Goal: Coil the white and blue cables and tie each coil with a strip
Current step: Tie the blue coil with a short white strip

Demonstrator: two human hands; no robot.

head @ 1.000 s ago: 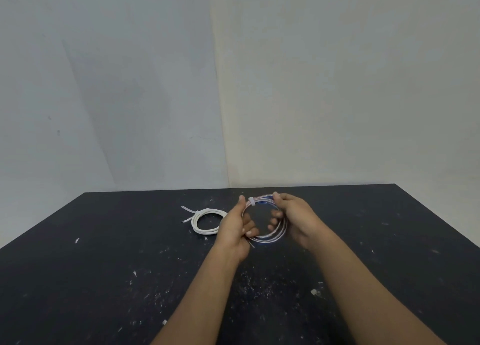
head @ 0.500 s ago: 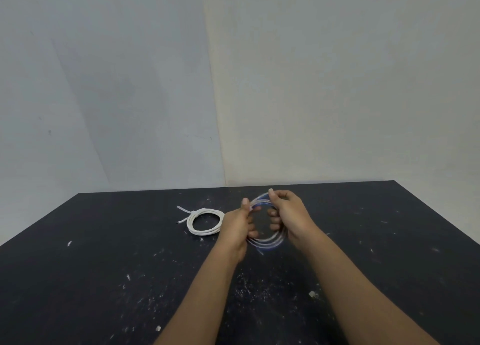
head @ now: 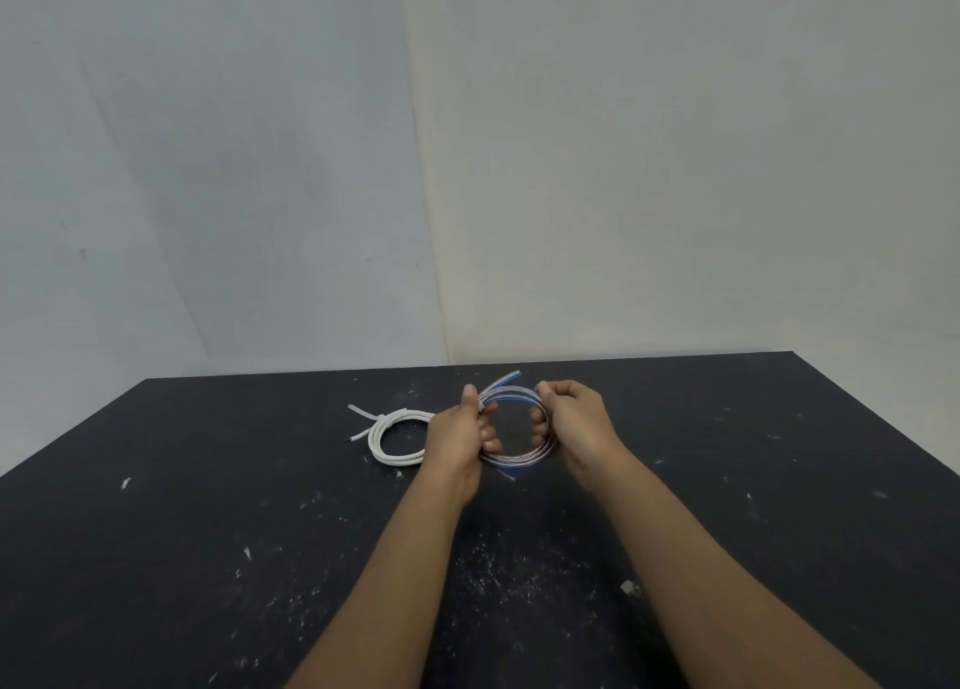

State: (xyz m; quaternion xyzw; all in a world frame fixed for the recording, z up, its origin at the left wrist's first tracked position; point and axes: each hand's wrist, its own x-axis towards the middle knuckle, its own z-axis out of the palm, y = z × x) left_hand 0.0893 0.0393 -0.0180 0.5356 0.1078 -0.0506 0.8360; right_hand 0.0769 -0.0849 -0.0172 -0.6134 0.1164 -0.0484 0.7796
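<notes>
Beneath both outstretched forearms, a black table (head: 208,558) flecked with white specks fills the lower half of the view, its far edge meeting two pale walls (head: 675,169) that join in a corner beyond the hands. Between the hands, raised just above the tabletop, is the blue cable (head: 519,460), wound into a round coil of several loops with a coppery sheen; one free end pokes up and away above the left thumb, and a short tip shows below the coil. The left hand (head: 457,439) is closed around the coil's left side, thumb pointing up, while the right hand (head: 571,423) pinches the coil's upper right edge between thumb and fingers. Just to the left of the left hand, the white cable (head: 395,444) lies flat on the table as a finished coil, bound at its far left side by a pale strip (head: 366,414) whose tails stick outward.
</notes>
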